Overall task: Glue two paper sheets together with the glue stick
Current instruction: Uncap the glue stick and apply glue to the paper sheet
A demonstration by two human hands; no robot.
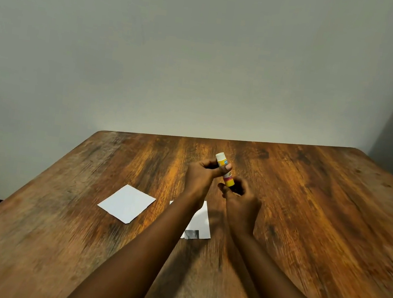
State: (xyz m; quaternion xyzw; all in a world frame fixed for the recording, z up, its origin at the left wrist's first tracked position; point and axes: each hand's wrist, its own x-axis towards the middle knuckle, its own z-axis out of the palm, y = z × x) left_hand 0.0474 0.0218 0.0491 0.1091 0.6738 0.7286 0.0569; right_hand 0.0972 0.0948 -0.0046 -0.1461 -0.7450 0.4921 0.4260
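**Wooden table: glue stick held in both hands**

Wood-grain table (307, 213) stands against a plain grey wall (203, 49). Both hands hold the yellow glue stick (227, 180) above the table's far middle, tilted, white end uppermost. The left hand (201, 174) grasps the upper part, thumb laid across the barrel. The right hand (240, 199) curls its fingers round the lower end. Two white paper sheets lie flat nearer the person, apart from each other: left sheet (127, 203) fully visible, right sheet (202, 222) partly hidden beneath the left forearm.
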